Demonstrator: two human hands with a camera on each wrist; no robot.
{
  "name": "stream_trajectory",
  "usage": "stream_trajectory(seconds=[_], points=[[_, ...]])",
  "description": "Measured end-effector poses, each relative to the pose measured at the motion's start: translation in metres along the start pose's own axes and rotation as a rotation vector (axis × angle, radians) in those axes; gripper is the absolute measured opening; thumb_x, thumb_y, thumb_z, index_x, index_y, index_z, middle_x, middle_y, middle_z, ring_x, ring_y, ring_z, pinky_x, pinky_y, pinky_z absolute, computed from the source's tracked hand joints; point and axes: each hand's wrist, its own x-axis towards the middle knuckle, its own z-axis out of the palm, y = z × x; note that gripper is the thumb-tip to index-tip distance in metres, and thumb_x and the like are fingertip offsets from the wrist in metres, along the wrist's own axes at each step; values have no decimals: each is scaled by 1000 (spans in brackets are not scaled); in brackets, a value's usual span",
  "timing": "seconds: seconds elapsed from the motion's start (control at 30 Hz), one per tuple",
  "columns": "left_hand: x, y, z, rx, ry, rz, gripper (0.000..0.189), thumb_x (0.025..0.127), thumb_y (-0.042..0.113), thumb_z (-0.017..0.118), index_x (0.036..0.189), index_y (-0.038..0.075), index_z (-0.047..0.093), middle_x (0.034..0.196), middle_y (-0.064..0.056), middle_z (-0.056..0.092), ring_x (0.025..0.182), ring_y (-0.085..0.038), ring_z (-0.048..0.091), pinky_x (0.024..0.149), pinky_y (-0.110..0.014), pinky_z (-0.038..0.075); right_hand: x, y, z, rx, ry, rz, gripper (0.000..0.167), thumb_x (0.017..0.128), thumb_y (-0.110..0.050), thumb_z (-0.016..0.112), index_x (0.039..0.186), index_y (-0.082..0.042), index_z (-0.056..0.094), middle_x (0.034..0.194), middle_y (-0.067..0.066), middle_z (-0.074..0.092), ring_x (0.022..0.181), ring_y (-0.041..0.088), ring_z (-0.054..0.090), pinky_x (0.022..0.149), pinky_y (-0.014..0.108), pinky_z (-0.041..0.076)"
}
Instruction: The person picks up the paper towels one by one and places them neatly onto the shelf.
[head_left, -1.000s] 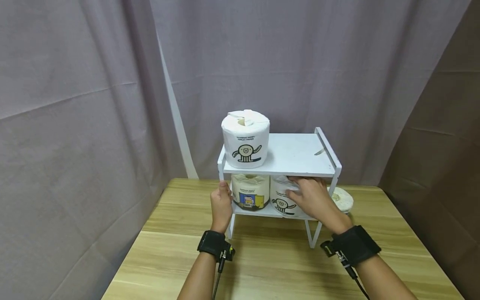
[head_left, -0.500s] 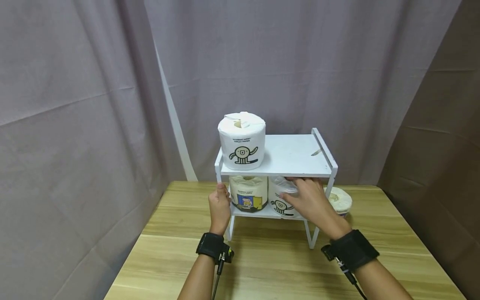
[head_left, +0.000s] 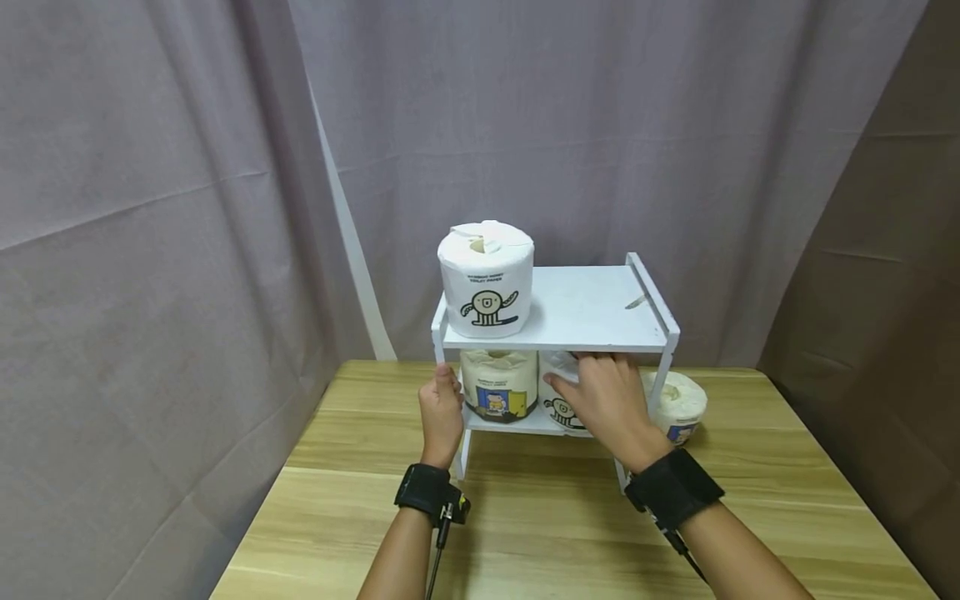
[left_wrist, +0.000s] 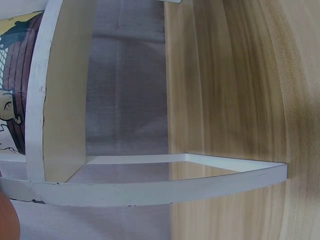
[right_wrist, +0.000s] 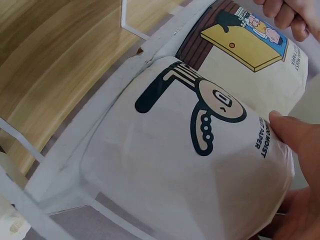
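At the left side of a white two-tier rack (head_left: 585, 304), the left hand (head_left: 441, 417) is wrapping its curled fingers around the left post (head_left: 439, 353), its thumb pointing up and its forearm rising steeply from the lower edge of the head view. Farther right, the right hand (head_left: 609, 404) is reaching in beneath the top shelf, wrist angled inward, and is gripping a white toilet roll (right_wrist: 175, 165) with a printed striped figure. Its thumb is pressing on the roll's printed side near the top, while the other fingers are going over to the far side, partly hidden. That roll is sitting upright at the lower shelf (head_left: 480, 425), just beside a cream roll (head_left: 498, 383) printed with a yellow door. Black bands are circling both wrists, with cables trailing from them.

Above, another white roll (head_left: 486, 283) is standing on the left part of the top shelf, and a dark mark (head_left: 636, 302) is showing near the right rail. Beside the rack's right end, a further cream roll (head_left: 681, 400) is resting on the table (head_left: 322, 500), whose pale wood grain is running crosswise. Behind everything, a grey-mauve curtain (head_left: 540, 133) is hanging in soft folds, a pale slanting strip (head_left: 348, 225) is showing left of centre, and a browner drape (head_left: 885, 275) is closing off the right.
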Motion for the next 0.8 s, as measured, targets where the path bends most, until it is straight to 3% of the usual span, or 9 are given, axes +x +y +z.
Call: stream_trajectory(seconds=[0.2, 0.4, 0.53, 0.63, 0.7, 0.8], points=[[1, 1, 0, 5, 3, 11, 79, 107, 62, 42, 64, -4, 44, 53, 11, 39, 47, -2, 36, 48, -19, 27, 4, -4, 4, -60, 32, -12, 74, 79, -36, 94, 136, 2, 67, 122, 29, 69, 97, 49, 67, 72, 59, 53], [1, 1, 0, -1, 3, 13, 66, 109, 57, 43, 62, 10, 43, 53, 12, 37, 47, -2, 34, 48, -20, 26, 6, -6, 5, -86, 13, -8, 70, 79, -34, 95, 129, 6, 68, 99, 27, 71, 82, 44, 66, 66, 55, 51], [1, -1, 0, -14, -2, 1, 64, 109, 59, 43, 62, 15, 42, 53, 12, 37, 47, -3, 35, 49, -20, 26, 5, -6, 5, -68, -11, 8, 62, 82, -30, 93, 126, 6, 70, 76, 19, 66, 65, 36, 61, 56, 51, 47], [1, -3, 0, -12, -8, -1, 66, 106, 64, 42, 62, 16, 42, 53, 12, 37, 47, -3, 35, 48, -20, 26, 5, -4, 5, -69, -6, 2, 58, 83, -29, 92, 125, 6, 70, 74, 18, 66, 66, 37, 63, 56, 51, 48], [1, -3, 0, -11, -7, 5, 67, 105, 67, 41, 62, 16, 42, 53, 12, 36, 48, -3, 34, 48, -21, 26, 5, -4, 5, -79, 7, -11, 59, 83, -28, 92, 125, 6, 70, 81, 21, 68, 73, 42, 65, 59, 53, 50], [1, -3, 0, -13, -1, 14, 68, 105, 67, 41, 61, 15, 41, 53, 12, 36, 48, -3, 34, 49, -21, 26, 5, -3, 4, -104, 18, -28, 54, 83, -28, 92, 118, 8, 71, 80, 22, 68, 75, 45, 66, 61, 55, 51]])
